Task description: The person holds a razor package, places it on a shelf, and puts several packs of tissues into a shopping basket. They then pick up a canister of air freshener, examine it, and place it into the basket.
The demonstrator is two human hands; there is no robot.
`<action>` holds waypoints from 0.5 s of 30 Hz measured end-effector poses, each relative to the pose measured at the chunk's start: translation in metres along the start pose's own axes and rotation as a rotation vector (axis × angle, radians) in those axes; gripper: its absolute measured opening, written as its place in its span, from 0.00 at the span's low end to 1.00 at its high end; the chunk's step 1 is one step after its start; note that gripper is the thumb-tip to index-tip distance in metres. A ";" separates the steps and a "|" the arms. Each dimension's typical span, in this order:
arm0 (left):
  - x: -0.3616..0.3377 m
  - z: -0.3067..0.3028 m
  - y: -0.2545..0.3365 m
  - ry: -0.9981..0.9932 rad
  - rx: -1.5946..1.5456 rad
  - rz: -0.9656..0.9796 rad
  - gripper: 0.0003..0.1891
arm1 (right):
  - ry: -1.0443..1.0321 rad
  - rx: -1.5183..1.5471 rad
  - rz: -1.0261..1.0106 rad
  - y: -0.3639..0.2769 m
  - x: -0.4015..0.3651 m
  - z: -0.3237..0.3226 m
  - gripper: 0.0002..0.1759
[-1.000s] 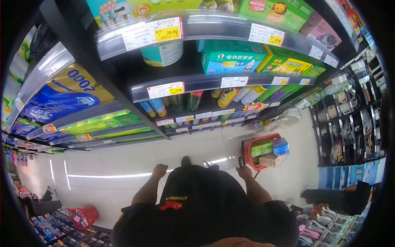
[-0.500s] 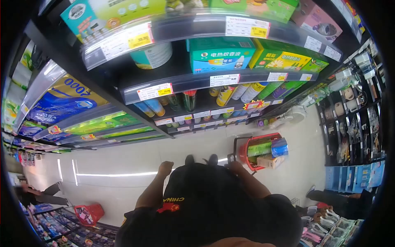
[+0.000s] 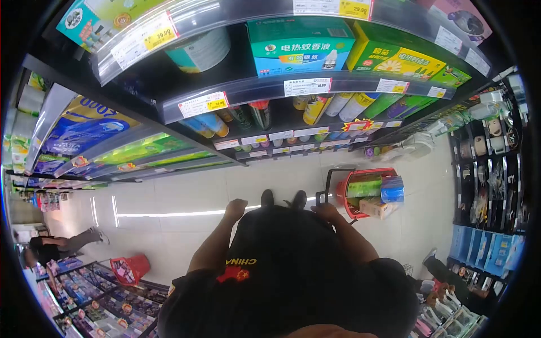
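Note:
My right hand [image 3: 326,212] is closed on the black handle [image 3: 329,185] of a red basket [image 3: 348,212], which stands on the floor to my right. In the basket lie a green package [image 3: 364,188], a blue package [image 3: 392,189] and a light brown box [image 3: 378,208]. My left hand [image 3: 235,208] hangs at my left side over the floor, its fingers curled, with nothing visible in it.
A shelf [image 3: 248,93] with boxes and spray cans is in front. Packaged goods fill another shelf [image 3: 84,163] at left. Two other people [image 3: 56,248] [image 3: 451,276] are at the sides. A second red basket [image 3: 131,269] is at lower left; racks [image 3: 490,169] stand at right.
The front shelf looks larger and nearer. The person at left shows more fully. My left hand sits slightly higher and further right in view; my right hand still holds the basket handle.

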State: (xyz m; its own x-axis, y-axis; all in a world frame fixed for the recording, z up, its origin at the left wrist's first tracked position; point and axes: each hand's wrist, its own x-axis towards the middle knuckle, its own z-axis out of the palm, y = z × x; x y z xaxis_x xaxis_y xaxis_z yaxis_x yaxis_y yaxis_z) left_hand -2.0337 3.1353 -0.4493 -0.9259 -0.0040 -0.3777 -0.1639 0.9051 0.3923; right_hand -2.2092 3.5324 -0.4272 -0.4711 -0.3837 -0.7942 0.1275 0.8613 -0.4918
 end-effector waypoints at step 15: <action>0.005 0.047 -0.018 -0.008 -0.325 -0.238 0.17 | 0.047 -0.011 0.188 -0.012 -0.048 -0.019 0.35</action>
State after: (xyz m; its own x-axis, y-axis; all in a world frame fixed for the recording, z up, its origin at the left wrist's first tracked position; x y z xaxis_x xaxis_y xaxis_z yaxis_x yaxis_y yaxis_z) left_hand -2.0192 3.1390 -0.4972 -0.8464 -0.1929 -0.4964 -0.4740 0.6978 0.5371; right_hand -2.2047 3.5473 -0.3762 -0.4798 -0.1999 -0.8543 0.2076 0.9202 -0.3319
